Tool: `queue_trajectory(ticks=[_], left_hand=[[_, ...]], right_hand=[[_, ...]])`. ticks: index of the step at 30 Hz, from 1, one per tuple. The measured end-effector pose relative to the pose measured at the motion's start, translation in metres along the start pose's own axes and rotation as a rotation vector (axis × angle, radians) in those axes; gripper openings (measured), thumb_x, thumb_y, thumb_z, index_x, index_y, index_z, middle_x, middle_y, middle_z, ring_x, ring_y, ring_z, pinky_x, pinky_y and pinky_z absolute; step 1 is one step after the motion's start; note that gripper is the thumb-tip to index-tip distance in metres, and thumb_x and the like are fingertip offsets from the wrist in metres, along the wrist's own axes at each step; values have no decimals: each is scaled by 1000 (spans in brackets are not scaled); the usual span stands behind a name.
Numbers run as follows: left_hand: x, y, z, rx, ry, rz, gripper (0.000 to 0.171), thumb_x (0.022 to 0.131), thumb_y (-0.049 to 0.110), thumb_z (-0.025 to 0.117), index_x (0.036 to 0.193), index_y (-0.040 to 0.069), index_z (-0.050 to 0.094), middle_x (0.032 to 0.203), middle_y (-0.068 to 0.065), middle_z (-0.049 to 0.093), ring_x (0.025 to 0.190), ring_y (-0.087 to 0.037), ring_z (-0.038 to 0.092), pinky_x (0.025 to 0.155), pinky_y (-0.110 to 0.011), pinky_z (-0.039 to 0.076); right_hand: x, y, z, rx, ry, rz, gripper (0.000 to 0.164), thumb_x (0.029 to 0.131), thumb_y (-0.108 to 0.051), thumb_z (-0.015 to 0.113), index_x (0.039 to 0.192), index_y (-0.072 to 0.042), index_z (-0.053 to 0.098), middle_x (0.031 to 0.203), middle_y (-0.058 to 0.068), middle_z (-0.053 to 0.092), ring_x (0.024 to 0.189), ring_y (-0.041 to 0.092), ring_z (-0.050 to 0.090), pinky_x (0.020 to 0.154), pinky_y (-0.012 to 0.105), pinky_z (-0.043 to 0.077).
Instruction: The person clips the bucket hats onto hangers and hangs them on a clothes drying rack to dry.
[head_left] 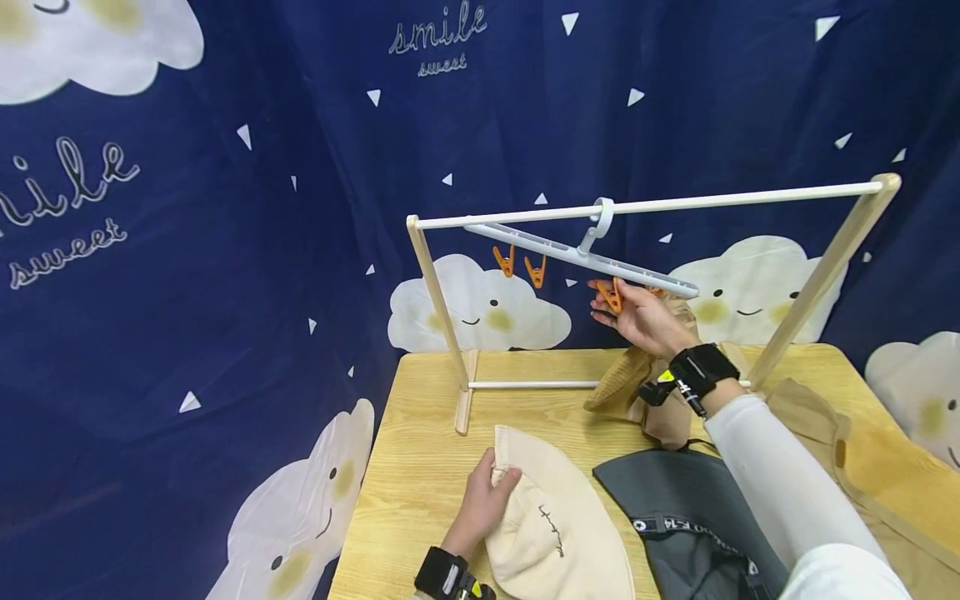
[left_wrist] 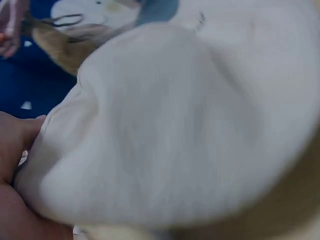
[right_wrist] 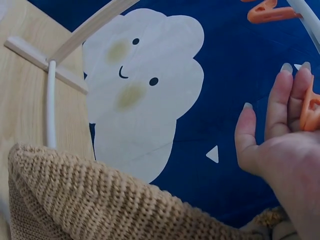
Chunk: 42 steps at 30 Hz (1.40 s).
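My left hand (head_left: 480, 504) pinches the edge of a cream bucket hat (head_left: 555, 525) with dark stitched script, thumb on top. In the left wrist view the hat's pale cloth (left_wrist: 150, 130) fills most of the picture. Up at the hanger, my right hand (head_left: 648, 321) holds an orange clip (head_left: 611, 296) with its fingers; the other fingers extend past it in the right wrist view, and the thumb's contact is hidden there. The white hanger (head_left: 555, 248) hooks over the rack's bar and tilts down to the right. A brown knitted hat (right_wrist: 100, 200) hangs below its right end, partly behind my hand.
Two more orange clips (head_left: 504, 262) hang from the hanger's left half. The wooden rack (head_left: 438, 300) stands at the back of the table (head_left: 420, 400). A dark grey bucket hat (head_left: 690, 517) lies right of the cream one; tan and mustard cloth (head_left: 892, 467) lies farther right.
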<state>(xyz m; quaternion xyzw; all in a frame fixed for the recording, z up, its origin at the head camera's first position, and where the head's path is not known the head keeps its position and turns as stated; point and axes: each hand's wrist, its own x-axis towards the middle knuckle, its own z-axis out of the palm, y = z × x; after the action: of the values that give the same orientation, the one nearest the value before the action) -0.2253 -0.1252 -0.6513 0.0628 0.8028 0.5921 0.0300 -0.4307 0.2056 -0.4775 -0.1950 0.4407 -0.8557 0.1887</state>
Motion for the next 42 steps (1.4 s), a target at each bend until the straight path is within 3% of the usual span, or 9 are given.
queue_trajectory(ticks=[8, 14, 18, 23, 28, 35, 37, 42], left_hand=[[23, 61, -34, 89, 76, 126, 30, 105, 26, 65, 132, 15, 61, 109, -4, 74, 92, -13, 70, 84, -29, 55], [33, 98, -43, 266, 148, 261, 24, 103, 25, 69, 125, 17, 63, 106, -2, 76, 91, -14, 69, 80, -32, 54], [42, 117, -45, 403, 208, 324, 18, 102, 23, 70, 115, 14, 62, 92, -3, 71, 79, -18, 63, 69, -32, 49], [57, 138, -48, 507, 297, 358, 18, 101, 24, 70, 110, 12, 61, 76, -5, 65, 61, -20, 55, 55, -32, 39], [74, 151, -44, 577, 315, 372, 19, 103, 28, 67, 112, 12, 62, 75, -7, 67, 61, -26, 63, 52, -37, 40], [96, 156, -30, 626, 279, 371, 28, 105, 31, 64, 89, 9, 58, 63, -5, 52, 58, -27, 56, 52, -39, 39], [102, 158, -26, 642, 275, 376, 28, 106, 31, 63, 90, 9, 58, 64, -5, 52, 59, -27, 58, 53, -40, 40], [116, 159, -18, 810, 285, 471, 26, 108, 32, 58, 101, 8, 55, 65, -6, 58, 57, -28, 63, 49, -41, 44]], right_hand=[[-2, -3, 0, -81, 45, 27, 38, 115, -23, 35, 131, -6, 66, 120, 1, 66, 109, 17, 61, 106, 35, 46], [-1, -2, 3, -146, 59, 40, 32, 114, -21, 41, 129, -6, 64, 119, 5, 68, 108, 15, 66, 98, 29, 53], [3, 0, 5, -109, 75, 37, 30, 113, -20, 43, 125, -8, 68, 119, 6, 69, 107, 15, 66, 97, 29, 53], [8, 3, 9, -7, 57, 4, 29, 113, -15, 43, 123, -6, 68, 117, 8, 71, 106, 18, 69, 100, 32, 51], [10, 6, 13, 55, 69, -38, 26, 112, -12, 44, 120, -4, 67, 115, 9, 74, 107, 19, 70, 103, 35, 50], [15, 10, 23, 88, 180, -73, 21, 110, -11, 48, 112, -7, 68, 111, 6, 75, 109, 16, 69, 98, 30, 46], [17, 11, 25, 98, 196, -82, 22, 110, -9, 47, 109, -9, 69, 109, 4, 76, 107, 15, 69, 95, 29, 44], [18, 14, 28, 79, 237, -94, 23, 110, -8, 48, 105, -11, 69, 105, 2, 77, 103, 13, 70, 93, 28, 41]])
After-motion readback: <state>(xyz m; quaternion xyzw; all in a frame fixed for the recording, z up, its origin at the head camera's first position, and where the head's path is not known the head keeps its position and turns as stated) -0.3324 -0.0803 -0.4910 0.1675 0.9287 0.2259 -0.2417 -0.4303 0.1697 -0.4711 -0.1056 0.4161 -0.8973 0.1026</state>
